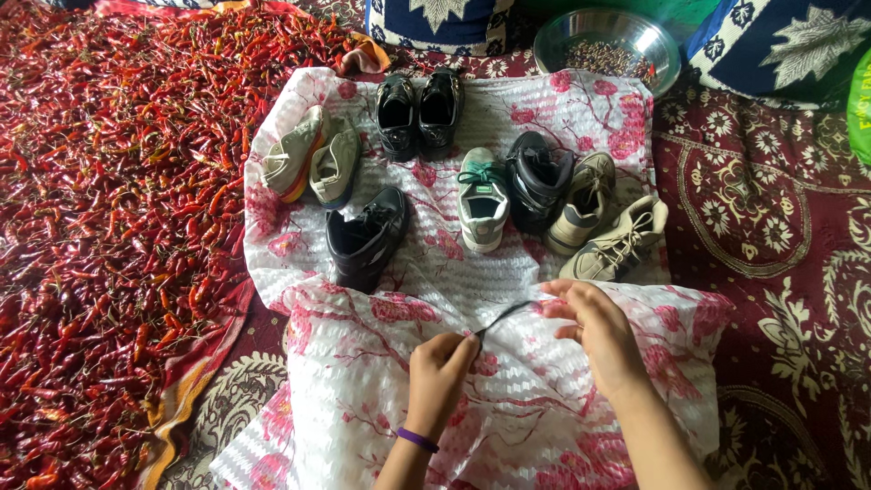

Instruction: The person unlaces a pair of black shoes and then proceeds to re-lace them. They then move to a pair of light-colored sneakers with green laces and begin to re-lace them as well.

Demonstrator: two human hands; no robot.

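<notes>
Two hands meet low in my view over a white woven plastic sheet (508,399) printed with pink blossoms and crinkled into ridges. My left hand (440,367), with a purple band (417,440) at the wrist, pinches one end of a thin dark strand (504,316), seemingly a lace, between fingertips. My right hand (594,322) grips the other end near the sheet's folded edge, fingers curled, so the strand runs between them in a shallow arc just above the sheet.

Beyond the fold, shoes lie on the same sheet: a pair of black glossy ones (419,111) at the top, two beige canvas sneakers (313,159) tipped on their sides, a black lace-up shoe (367,238), a white sneaker with green laces (483,198), a black sandal-like shoe (537,177), and two tan trainers (603,227) touching each other.

Left of the sheet spreads a thick layer of dried red chillies (109,227), wrinkled and slender. A maroon patterned carpet (780,236) lies to the right, and a shiny metal bowl (606,45) of dark seeds sits at the top.
</notes>
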